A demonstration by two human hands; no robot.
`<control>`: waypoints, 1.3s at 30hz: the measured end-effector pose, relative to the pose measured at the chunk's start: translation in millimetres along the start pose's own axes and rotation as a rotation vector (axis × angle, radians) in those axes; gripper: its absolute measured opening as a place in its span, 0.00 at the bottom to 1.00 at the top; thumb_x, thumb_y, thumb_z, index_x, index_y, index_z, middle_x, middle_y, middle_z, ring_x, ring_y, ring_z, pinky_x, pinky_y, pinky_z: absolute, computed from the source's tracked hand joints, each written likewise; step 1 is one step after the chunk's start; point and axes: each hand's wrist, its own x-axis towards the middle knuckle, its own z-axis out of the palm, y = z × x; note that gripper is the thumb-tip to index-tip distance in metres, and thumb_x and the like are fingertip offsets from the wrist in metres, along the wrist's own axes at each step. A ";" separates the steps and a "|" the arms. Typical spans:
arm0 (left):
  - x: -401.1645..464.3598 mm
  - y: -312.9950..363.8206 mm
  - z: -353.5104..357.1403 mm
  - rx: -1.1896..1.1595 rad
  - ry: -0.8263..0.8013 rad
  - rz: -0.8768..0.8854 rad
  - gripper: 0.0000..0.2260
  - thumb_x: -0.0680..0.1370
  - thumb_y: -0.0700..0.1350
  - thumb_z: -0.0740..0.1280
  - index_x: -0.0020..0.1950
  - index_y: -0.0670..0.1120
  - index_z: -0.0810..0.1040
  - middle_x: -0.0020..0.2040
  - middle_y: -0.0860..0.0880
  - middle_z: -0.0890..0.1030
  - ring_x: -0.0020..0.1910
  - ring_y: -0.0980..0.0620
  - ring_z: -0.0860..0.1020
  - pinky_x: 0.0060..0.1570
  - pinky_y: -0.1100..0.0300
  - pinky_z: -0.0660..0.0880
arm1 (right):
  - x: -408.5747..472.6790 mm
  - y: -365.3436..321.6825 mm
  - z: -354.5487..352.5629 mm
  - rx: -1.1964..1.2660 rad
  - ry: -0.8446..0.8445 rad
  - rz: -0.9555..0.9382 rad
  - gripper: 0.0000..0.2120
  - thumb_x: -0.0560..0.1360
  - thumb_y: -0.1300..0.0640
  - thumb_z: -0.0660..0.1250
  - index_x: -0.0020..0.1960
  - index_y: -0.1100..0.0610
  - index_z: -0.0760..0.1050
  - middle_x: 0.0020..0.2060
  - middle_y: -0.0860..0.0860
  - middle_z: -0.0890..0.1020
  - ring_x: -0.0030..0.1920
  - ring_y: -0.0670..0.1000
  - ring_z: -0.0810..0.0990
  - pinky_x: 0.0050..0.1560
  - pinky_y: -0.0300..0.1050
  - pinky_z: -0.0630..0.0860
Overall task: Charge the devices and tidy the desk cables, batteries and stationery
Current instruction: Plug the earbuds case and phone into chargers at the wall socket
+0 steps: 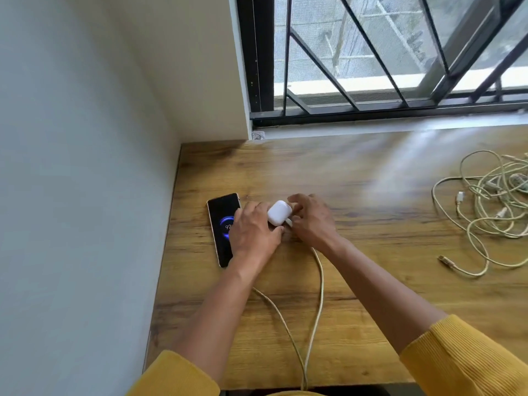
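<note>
- The white earbuds case (279, 212) sits on the wooden desk (357, 295) just right of the charging phone (221, 224), between both hands.
- The left hand (253, 232) grips the case, fingers curled around its left side.
- The right hand (310, 221) pinches the cable plug (289, 222) at the case's near end, the port facing the person.
- The cable (318, 281) runs toward the near edge.
</note>
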 end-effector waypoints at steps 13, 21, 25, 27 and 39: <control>-12.7 8.6 6.5 -0.232 0.035 0.066 0.23 0.72 0.48 0.79 0.67 0.48 0.83 0.59 0.51 0.81 0.56 0.49 0.80 0.57 0.53 0.78 | -6.3 25.5 -39.6 0.430 -0.198 0.015 0.13 0.72 0.67 0.75 0.55 0.58 0.81 0.46 0.55 0.87 0.47 0.55 0.86 0.48 0.54 0.84; -46.6 39.3 -34.4 -0.542 0.065 0.174 0.25 0.72 0.40 0.81 0.68 0.50 0.82 0.61 0.55 0.80 0.57 0.57 0.82 0.57 0.56 0.83 | -55.8 35.5 -95.0 0.983 -0.424 -0.151 0.21 0.76 0.69 0.74 0.68 0.59 0.80 0.50 0.60 0.86 0.50 0.57 0.84 0.53 0.49 0.82; -62.5 59.2 -59.2 -0.812 -0.009 0.205 0.25 0.73 0.36 0.81 0.68 0.50 0.82 0.64 0.51 0.81 0.58 0.52 0.85 0.55 0.52 0.85 | -70.0 30.9 -120.8 1.165 -0.541 -0.227 0.21 0.76 0.72 0.71 0.68 0.62 0.78 0.58 0.64 0.83 0.56 0.60 0.83 0.56 0.50 0.82; -69.7 65.8 -69.2 -1.006 -0.060 0.220 0.25 0.73 0.36 0.80 0.69 0.48 0.81 0.65 0.47 0.83 0.58 0.45 0.85 0.56 0.48 0.85 | -75.7 28.6 -133.7 1.229 -0.593 -0.254 0.21 0.76 0.73 0.70 0.67 0.62 0.78 0.61 0.65 0.81 0.58 0.60 0.83 0.57 0.49 0.82; -101.2 102.7 -97.3 -1.453 -0.247 0.472 0.25 0.74 0.32 0.73 0.71 0.43 0.76 0.62 0.45 0.80 0.63 0.42 0.77 0.61 0.51 0.80 | -99.0 15.6 -172.4 1.338 -0.802 -0.486 0.22 0.68 0.63 0.82 0.61 0.55 0.83 0.56 0.63 0.80 0.57 0.61 0.81 0.61 0.52 0.80</control>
